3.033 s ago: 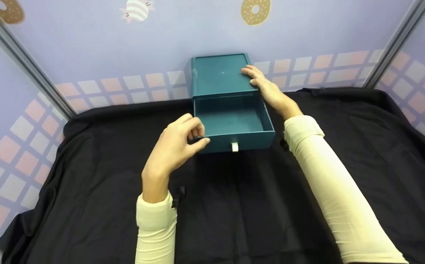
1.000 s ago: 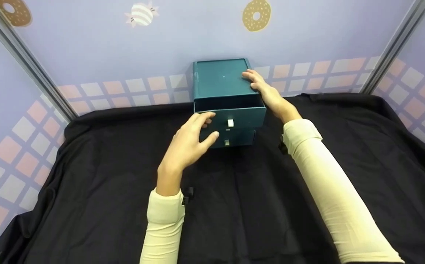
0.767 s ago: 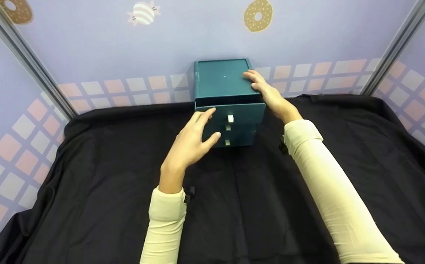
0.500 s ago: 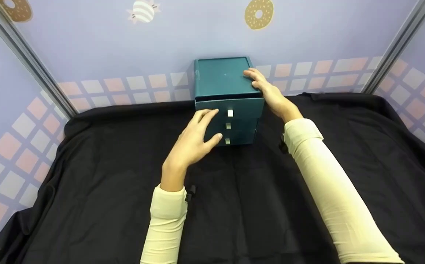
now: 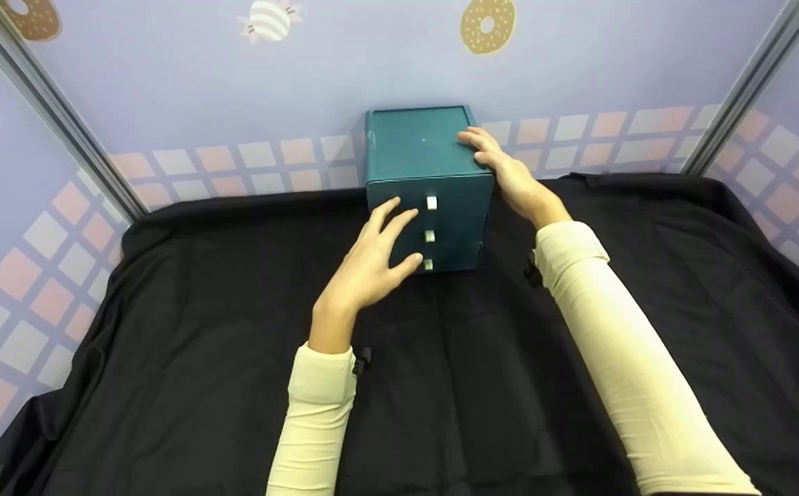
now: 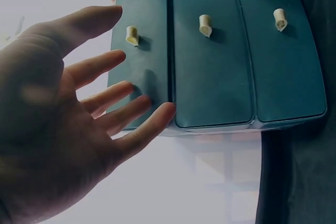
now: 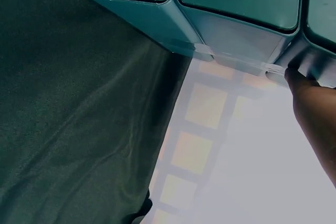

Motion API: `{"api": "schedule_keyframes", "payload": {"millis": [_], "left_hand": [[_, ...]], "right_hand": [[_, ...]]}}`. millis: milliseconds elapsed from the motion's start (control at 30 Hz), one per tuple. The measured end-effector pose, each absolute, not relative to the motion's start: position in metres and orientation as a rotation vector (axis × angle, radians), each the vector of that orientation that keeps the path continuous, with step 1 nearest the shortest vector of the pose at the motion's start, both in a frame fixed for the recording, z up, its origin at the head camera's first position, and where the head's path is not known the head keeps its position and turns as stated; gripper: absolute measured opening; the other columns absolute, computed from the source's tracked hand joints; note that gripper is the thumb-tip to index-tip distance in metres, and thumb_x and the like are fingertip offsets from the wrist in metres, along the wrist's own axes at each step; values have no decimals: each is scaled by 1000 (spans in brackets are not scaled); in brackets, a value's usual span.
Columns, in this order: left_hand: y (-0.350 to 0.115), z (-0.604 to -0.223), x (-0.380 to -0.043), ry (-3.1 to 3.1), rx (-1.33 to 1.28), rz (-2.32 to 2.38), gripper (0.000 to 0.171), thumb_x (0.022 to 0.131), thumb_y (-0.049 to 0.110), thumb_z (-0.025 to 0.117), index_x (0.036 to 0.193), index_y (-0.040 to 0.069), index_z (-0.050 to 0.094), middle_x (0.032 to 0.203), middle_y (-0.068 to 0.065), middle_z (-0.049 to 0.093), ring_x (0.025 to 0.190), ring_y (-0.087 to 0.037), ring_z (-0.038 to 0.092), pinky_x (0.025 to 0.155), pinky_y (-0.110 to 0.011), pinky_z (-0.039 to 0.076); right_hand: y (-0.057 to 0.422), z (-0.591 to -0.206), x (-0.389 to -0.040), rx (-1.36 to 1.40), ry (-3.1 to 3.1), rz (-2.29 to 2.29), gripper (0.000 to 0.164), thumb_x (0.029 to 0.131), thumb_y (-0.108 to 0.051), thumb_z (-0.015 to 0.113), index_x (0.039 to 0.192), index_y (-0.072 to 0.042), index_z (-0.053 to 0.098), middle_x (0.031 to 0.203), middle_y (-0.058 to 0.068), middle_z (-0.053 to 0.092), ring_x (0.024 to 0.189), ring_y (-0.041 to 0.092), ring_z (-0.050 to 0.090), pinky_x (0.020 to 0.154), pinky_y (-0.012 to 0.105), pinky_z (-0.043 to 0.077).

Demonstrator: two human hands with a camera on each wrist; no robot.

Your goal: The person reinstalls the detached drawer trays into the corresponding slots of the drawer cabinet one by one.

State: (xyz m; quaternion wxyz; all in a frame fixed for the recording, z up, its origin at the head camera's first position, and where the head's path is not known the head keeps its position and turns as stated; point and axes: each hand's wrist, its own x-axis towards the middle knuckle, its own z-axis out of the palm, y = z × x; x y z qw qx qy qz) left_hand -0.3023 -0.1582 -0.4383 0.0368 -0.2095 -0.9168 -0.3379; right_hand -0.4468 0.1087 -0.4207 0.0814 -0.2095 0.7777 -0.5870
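Observation:
A teal cabinet [image 5: 419,148] with three stacked drawers stands against the back wall, every drawer flush with the body. Each drawer front bears a small pale pull tab; the top tab [image 5: 432,203] is brightest, and all three tabs show in the left wrist view. My left hand [image 5: 365,269] is in front of the drawers with fingers spread, its fingertips right at the top drawer's front [image 6: 142,3]. My right hand [image 5: 506,172] rests along the cabinet's upper right edge, fingertips on its top. In the right wrist view, part of that hand [image 7: 315,108] touches the cabinet's side.
Black cloth [image 5: 234,344] covers the table, with folds along its back and side edges. Pale purple panels [image 5: 165,83] with pink and white squares enclose the back and both sides, joined by grey metal posts [image 5: 48,103].
The top drawer, pulled far out earlier, has slid back into the cabinet as my left hand moved forward against its front. My left fingers have spread. The right hand has stayed on the cabinet.

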Motion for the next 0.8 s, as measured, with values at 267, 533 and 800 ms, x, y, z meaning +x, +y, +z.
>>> {"api": "schedule_keyframes", "payload": {"millis": [267,533,800], "left_hand": [[-160,-443,-308,-2793,-690,-1096,68,106,26,67,166,17,37,177,-4,13,160,-32,28,122,-53,37],[-157,-447,-313,-2740,-745,-1128,65,106,24,67,164,16,39,178,-2,12,161,-29,25,124,-52,35],[-161,-442,-313,-2604,-675,-1109,52,106,22,66,155,14,53,172,-8,31,155,-31,38,119,-52,41]], "right_hand": [[109,-421,-448,-645,2341,-1753,58,109,-18,33,167,-13,34,179,-3,10,164,16,3,129,38,11],[111,-421,-445,-620,2350,-1743,59,109,-19,32,168,-16,31,179,-5,7,164,17,3,129,41,11],[106,-424,-444,-685,2453,-1758,55,110,-16,32,165,-9,37,178,1,15,164,18,4,130,41,6]]}}
